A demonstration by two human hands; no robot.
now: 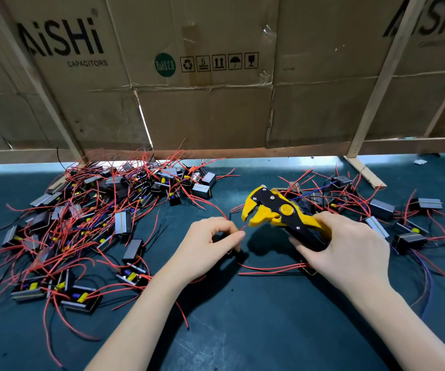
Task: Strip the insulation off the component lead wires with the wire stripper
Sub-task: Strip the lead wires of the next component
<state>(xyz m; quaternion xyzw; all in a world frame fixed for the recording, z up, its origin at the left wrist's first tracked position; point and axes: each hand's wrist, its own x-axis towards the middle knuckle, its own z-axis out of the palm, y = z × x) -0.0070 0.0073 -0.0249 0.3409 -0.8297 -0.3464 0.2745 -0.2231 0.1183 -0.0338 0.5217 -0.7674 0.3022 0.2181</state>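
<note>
both forearms reach in over the dark mat [242, 330]. left hand [210, 245] pinches a red wire [243, 227] near its tip, just short of the stripper's open mouth. right hand [349, 247] grips the handles of the yellow stripper [274, 212]. best to feed the tip straight and squarely into the notch before squeezing. no bins visible; parts lie loose, big pile [82, 226] left, smaller pile [392, 215] right.

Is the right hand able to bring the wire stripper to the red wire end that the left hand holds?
Probably yes. The wire stripper in the right hand faces the red wire end pinched by the left hand, with only bare mat between them.
</note>
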